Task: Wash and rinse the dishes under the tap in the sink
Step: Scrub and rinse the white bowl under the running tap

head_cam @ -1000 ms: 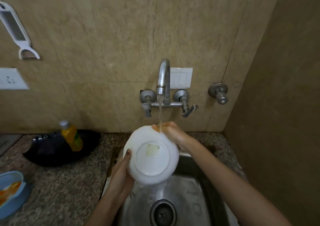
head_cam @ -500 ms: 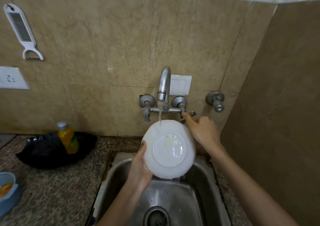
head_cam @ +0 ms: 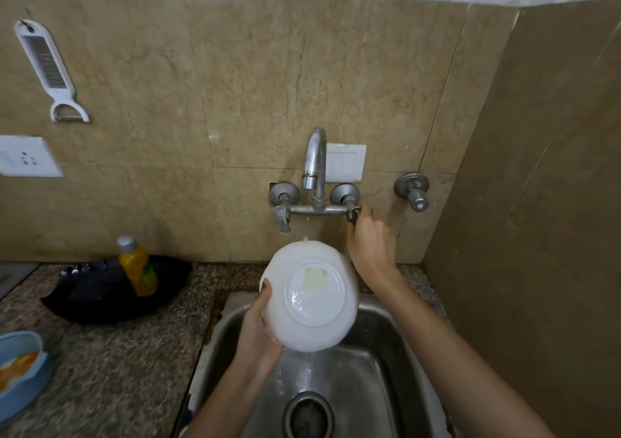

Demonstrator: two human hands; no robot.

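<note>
Head view: left hand point(head_cam: 258, 333) grips the round white plastic bowl point(head_cam: 311, 296), judged light and slippery, by its rim over the steel sink point(head_cam: 383, 347); right hand point(head_cam: 369, 246) at the tap lever point(head_cam: 353, 215), grasp indeterminate.

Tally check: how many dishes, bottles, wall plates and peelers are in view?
Dishes: 2 (white plastic bowl in left hand, blue plastic dish on granite counter)
Bottles: 1 (yellow bottle, grey cap)
Wall plates: 2 (white socket plate, white switch plate)
Peelers: 1 (white plastic peeler, wall-hung)
Total: 6

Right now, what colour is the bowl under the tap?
White; the bowl shows best in the head view.
</note>
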